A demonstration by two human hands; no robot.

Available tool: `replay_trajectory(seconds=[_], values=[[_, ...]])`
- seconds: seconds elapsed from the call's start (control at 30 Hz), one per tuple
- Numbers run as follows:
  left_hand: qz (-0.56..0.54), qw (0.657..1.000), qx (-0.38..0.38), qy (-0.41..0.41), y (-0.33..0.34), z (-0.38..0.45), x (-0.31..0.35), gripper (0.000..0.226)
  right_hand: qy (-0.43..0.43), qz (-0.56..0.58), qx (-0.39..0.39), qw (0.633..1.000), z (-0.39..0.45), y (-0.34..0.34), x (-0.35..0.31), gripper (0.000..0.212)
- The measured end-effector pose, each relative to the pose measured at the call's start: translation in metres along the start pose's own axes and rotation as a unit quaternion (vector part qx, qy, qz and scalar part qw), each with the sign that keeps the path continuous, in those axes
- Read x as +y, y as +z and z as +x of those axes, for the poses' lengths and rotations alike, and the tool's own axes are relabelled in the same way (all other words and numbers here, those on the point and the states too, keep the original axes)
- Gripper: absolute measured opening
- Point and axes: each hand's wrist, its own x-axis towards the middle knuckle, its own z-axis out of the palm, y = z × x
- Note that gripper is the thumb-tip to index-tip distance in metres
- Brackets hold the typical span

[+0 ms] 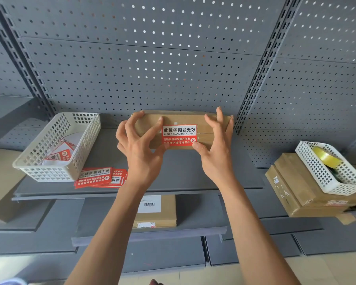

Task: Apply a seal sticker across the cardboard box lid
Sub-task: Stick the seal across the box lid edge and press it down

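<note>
A flat brown cardboard box (pixel 185 118) lies on the grey shelf against the pegboard. A red and white seal sticker (pixel 179 136) with black characters lies across the lid seam at the box's middle. My left hand (pixel 140 140) rests on the box's left end, fingers spread, its index fingertip and thumb at the sticker's left edge. My right hand (pixel 216 140) covers the box's right end, fingers spread over the far edge, with its thumb pressing the sticker's lower right corner.
A pile of red seal stickers (pixel 99 177) lies on the shelf (pixel 193 171) beside a white basket (pixel 56 149) holding sticker backings. Right: a white basket (pixel 325 171) with a yellow tape roll sits on stacked cardboard boxes (pixel 292 194). A labelled box (pixel 156 212) lies on the lower shelf.
</note>
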Motion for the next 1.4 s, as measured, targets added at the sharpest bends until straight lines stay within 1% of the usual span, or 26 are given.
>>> replay_trajectory(seconds=[0.13, 0.2, 0.27, 0.33, 0.43, 0.53, 0.6, 0.67, 0.8, 0.87, 0.97, 1.13, 1.2, 1.27, 1.3, 1.37, 1.4], values=[[-0.001, 1.000, -0.017, 0.000, -0.003, 0.001, 0.001, 0.068, 0.000, -0.003, -0.009, 1.000, -0.001, 0.000, -0.001, 0.068], [-0.005, 1.000, -0.019, 0.005, -0.004, 0.001, 0.001, 0.065, -0.004, -0.001, 0.000, 1.000, -0.002, 0.003, 0.000, 0.063], [-0.015, 1.000, -0.002, 0.005, -0.003, 0.000, 0.003, 0.057, -0.005, 0.008, 0.042, 0.999, -0.003, 0.009, -0.004, 0.057], [-0.030, 0.999, 0.030, -0.021, 0.002, -0.001, 0.009, 0.049, 0.001, 0.002, 0.098, 0.995, -0.002, 0.017, -0.013, 0.059], [-0.056, 0.993, 0.083, -0.066, 0.013, 0.000, 0.020, 0.038, 0.019, -0.039, 0.155, 0.987, 0.000, 0.029, -0.030, 0.069], [-0.063, 0.988, 0.112, -0.081, 0.021, 0.003, 0.022, 0.033, 0.025, -0.069, 0.184, 0.980, 0.002, 0.036, -0.034, 0.079], [-0.061, 0.989, 0.117, -0.072, 0.023, 0.004, 0.019, 0.028, 0.025, -0.081, 0.185, 0.979, 0.003, 0.037, -0.031, 0.080], [-0.066, 0.989, 0.119, -0.066, 0.024, 0.004, 0.018, 0.023, 0.023, -0.083, 0.180, 0.980, 0.002, 0.038, -0.027, 0.075], [-0.076, 0.988, 0.119, -0.066, 0.024, 0.003, 0.018, 0.016, 0.013, -0.093, 0.182, 0.979, 0.002, 0.041, -0.016, 0.054], [-0.075, 0.988, 0.121, -0.063, 0.025, 0.003, 0.017, 0.013, 0.012, -0.087, 0.183, 0.979, 0.003, 0.040, -0.015, 0.047], [-0.076, 0.987, 0.129, -0.061, 0.025, 0.003, 0.017, 0.010, 0.016, -0.068, 0.177, 0.982, 0.004, 0.039, -0.017, 0.050], [-0.079, 0.985, 0.143, -0.058, 0.024, 0.003, 0.017, 0.010, 0.015, -0.075, 0.185, 0.980, 0.004, 0.039, -0.016, 0.044], [-0.078, 0.985, 0.143, -0.060, 0.025, 0.004, 0.017, 0.010, 0.018, -0.072, 0.191, 0.979, 0.004, 0.039, -0.016, 0.039], [-0.077, 0.985, 0.142, -0.068, 0.025, 0.003, 0.019, 0.010, 0.025, -0.071, 0.197, 0.977, 0.004, 0.041, -0.015, 0.030], [-0.081, 0.984, 0.141, -0.076, 0.025, 0.004, 0.020, 0.009, 0.029, -0.071, 0.199, 0.977, 0.004, 0.042, -0.016, 0.031], [-0.089, 0.982, 0.138, -0.097, 0.025, 0.005, 0.024, 0.006, 0.034, -0.077, 0.203, 0.976, 0.004, 0.044, -0.021, 0.043], [-0.090, 0.981, 0.136, -0.105, 0.025, 0.006, 0.026, 0.012, 0.036, -0.085, 0.209, 0.973, 0.006, 0.045, -0.024, 0.050]])
